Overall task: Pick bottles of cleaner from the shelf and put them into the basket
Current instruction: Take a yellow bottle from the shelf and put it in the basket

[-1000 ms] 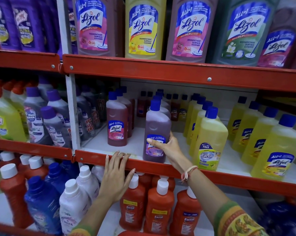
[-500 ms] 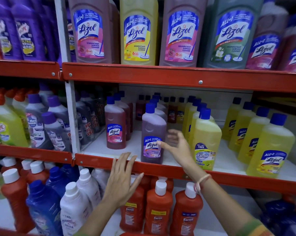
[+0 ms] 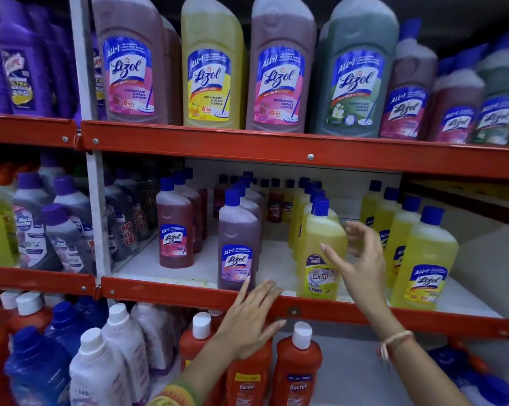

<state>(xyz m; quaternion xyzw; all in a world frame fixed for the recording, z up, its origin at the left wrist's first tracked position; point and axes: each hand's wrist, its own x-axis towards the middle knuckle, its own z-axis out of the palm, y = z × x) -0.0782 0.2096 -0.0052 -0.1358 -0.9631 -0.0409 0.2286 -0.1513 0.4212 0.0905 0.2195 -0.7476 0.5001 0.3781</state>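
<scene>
- A shop aisle, seen close up: red metal shelves [image 3: 247, 148] in three tiers, each packed with cleaning products.
- Identical bottles stand in rows front to back: large Lizol bottles [image 3: 279, 71] on the top tier, yellow Lizol bottles [image 3: 426, 259] on the middle.
- Promotional labels read "Free", as on the Bactin floor cleaner [image 3: 320, 259].
- Orange Bactin bottles [image 3: 298, 373] fill the lowest tier.

Left hand [image 3: 248, 320]: palm down, fingers spread, extended forward, holding nothing. Right hand [image 3: 357, 262]: raised higher, fingers splayed and curved, palm facing left, empty. A thread band circles the right wrist.
</scene>
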